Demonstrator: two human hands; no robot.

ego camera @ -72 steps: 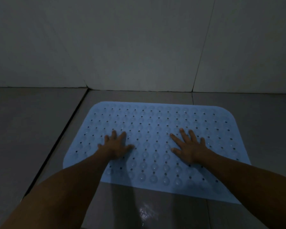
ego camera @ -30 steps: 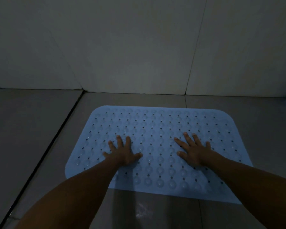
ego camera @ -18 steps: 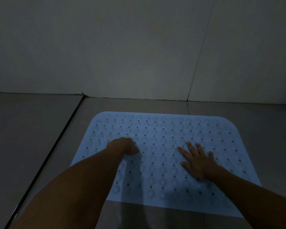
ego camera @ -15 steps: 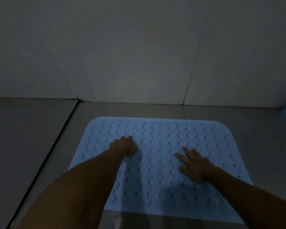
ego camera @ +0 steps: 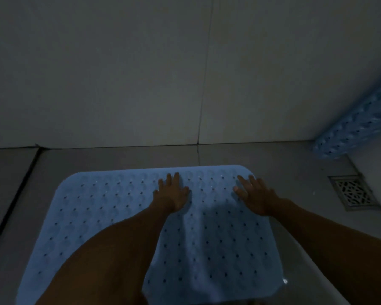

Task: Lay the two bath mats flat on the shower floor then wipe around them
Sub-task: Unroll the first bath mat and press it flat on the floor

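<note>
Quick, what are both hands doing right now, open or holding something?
Left hand: open, fingers straight, pressing flat on the blue bath mat.
Right hand: open, fingers spread, pressing flat on the same mat near its far right corner.

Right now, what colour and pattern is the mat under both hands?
Light blue mat, covered in rows of small dark holes and raised bumps; the head view shows it.

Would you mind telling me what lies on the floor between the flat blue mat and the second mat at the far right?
In the head view, only bare grey floor tile separates the flat mat from the second mat; the floor drain sits just nearer the camera.
</note>
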